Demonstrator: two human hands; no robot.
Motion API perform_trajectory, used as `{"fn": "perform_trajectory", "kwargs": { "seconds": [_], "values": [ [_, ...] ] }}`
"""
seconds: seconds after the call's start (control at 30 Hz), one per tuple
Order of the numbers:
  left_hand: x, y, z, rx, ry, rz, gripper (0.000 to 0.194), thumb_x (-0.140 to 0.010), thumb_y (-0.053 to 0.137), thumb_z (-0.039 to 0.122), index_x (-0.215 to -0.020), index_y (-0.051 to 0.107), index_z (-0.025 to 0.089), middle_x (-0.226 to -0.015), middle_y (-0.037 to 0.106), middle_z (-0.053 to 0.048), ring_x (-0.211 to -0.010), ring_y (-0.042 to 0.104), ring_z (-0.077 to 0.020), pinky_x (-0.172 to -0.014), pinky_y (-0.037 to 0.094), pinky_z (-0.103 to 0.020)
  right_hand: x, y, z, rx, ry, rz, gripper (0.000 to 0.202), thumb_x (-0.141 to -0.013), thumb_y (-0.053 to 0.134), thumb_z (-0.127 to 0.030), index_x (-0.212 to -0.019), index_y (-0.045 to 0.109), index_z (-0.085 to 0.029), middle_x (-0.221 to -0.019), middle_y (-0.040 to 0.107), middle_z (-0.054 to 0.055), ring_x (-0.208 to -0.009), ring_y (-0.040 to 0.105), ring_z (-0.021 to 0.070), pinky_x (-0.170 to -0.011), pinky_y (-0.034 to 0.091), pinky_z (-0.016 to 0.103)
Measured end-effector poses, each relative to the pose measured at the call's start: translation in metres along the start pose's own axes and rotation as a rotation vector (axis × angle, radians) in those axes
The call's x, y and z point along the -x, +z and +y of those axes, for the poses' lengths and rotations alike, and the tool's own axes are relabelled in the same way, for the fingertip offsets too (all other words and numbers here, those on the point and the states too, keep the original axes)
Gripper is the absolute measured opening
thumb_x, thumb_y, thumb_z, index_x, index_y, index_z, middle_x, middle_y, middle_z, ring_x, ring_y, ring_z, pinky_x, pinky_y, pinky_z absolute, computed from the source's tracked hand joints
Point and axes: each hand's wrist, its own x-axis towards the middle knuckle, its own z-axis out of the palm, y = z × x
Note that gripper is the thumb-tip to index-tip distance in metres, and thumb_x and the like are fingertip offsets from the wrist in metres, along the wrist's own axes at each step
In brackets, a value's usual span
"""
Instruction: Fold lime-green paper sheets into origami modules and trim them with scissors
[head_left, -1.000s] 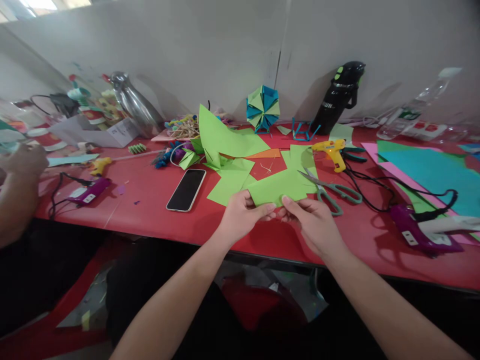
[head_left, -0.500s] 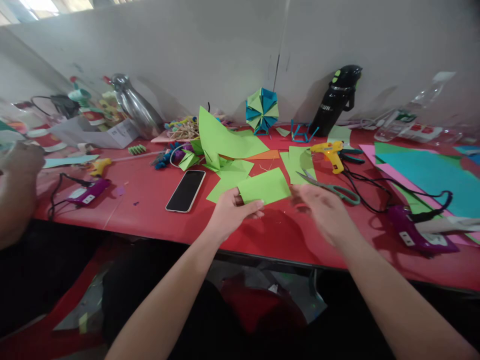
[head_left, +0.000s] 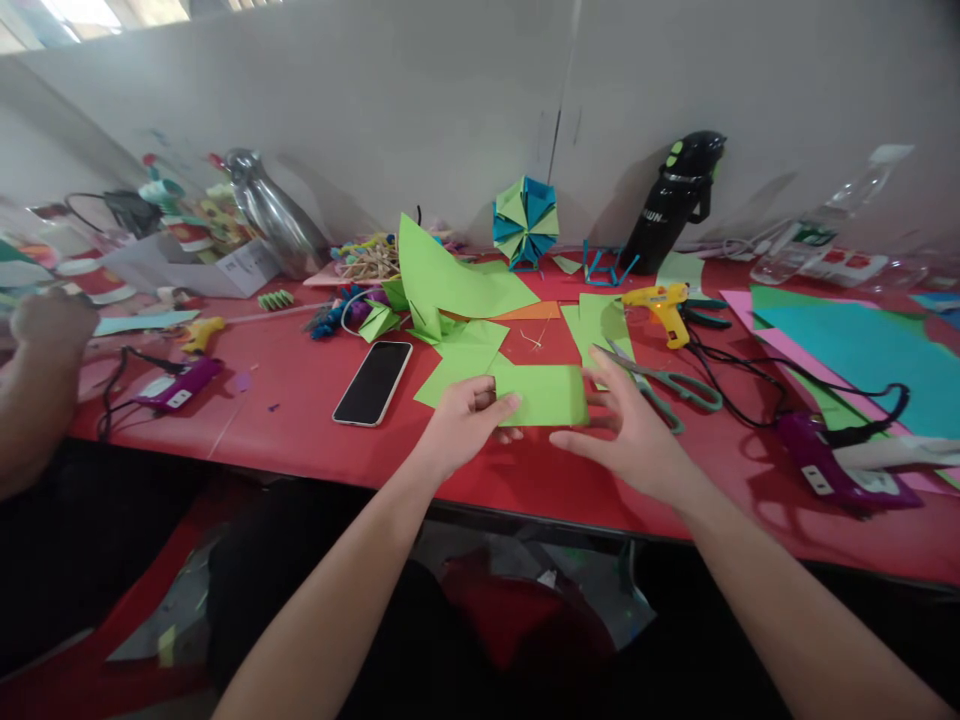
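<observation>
My left hand [head_left: 469, 420] pinches the left end of a green paper rectangle [head_left: 544, 395], thumb on top. At the paper's right end is my right hand [head_left: 630, 430], its thumb and fingers apart and the fingertips beside the edge. Behind the right hand lie grey-green scissors [head_left: 694, 390], partly over green paper pieces [head_left: 596, 325]. More green sheets [head_left: 465, 350] lie just behind the left hand, with a large curled green sheet [head_left: 457, 275] beyond them.
A phone [head_left: 373, 383] lies left of my left hand. Yellow glue gun [head_left: 667, 310], its black cord and a purple power strip [head_left: 840, 465] are right. A black bottle [head_left: 671, 200] and blue-green paper ball [head_left: 525, 222] stand behind. Another person's hand [head_left: 52, 320] is far left.
The green paper has turned level and sits slightly lower. My right hand has moved left to its right end, with the thumb spread from the fingers. The scissors' second handle shows now.
</observation>
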Motion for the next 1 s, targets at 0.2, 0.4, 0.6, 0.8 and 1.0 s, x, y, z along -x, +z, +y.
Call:
{"fn": "perform_trajectory", "kwargs": {
  "seconds": [0.2,0.4,0.6,0.8,1.0],
  "values": [
    [0.004,0.002,0.005,0.016,-0.023,-0.137,0.041,-0.092,0.067,0.055,-0.103,0.061,0.016,-0.103,0.071,-0.009,-0.081,0.074,-0.0183,-0.062,0.061,-0.026,0.003,0.004,-0.002,0.255,-0.135,-0.045,0.069,-0.082,0.079,-0.056,-0.143,0.058,-0.03,-0.149,0.055,0.011,-0.137,0.053,0.0334,-0.108,0.049,0.052],
    [0.005,0.003,-0.001,0.127,0.033,-0.22,0.056,-0.083,0.082,0.042,-0.13,0.059,0.022,-0.124,0.071,-0.011,-0.107,0.072,-0.0243,-0.09,0.061,-0.036,0.003,0.008,-0.014,0.04,0.026,-0.094,0.046,-0.091,0.069,-0.055,-0.124,0.067,-0.024,-0.121,0.072,0.01,-0.108,0.069,0.0269,-0.091,0.057,0.041],
    [-0.006,-0.002,-0.01,0.15,0.035,-0.03,0.059,-0.077,0.087,0.029,-0.129,0.062,0.018,-0.118,0.074,-0.011,-0.107,0.072,-0.0244,-0.095,0.058,-0.038,0.001,0.004,-0.012,-0.234,0.271,-0.033,0.044,-0.094,0.061,-0.058,-0.107,0.072,-0.018,-0.088,0.078,0.009,-0.06,0.071,0.0205,-0.046,0.047,0.03],
    [-0.01,-0.004,-0.012,0.233,-0.034,-0.084,0.068,-0.069,0.091,0.025,-0.128,0.059,0.019,-0.114,0.074,-0.01,-0.099,0.073,-0.0238,-0.091,0.059,-0.039,-0.005,-0.004,-0.006,-0.379,0.204,0.042,0.029,-0.078,0.084,-0.039,-0.102,0.077,-0.025,-0.104,0.08,0.005,-0.101,0.075,0.0265,-0.087,0.06,0.04],
    [-0.017,-0.003,-0.014,-0.084,0.253,0.05,0.05,-0.071,0.082,0.016,-0.119,0.069,0.022,-0.131,0.069,-0.007,-0.122,0.063,-0.0249,-0.104,0.05,-0.037,-0.006,-0.004,-0.009,-0.445,0.172,0.014,0.028,-0.075,0.084,-0.03,-0.102,0.078,-0.029,-0.107,0.08,0.003,-0.098,0.075,0.0271,-0.095,0.059,0.048]
  ]
}}
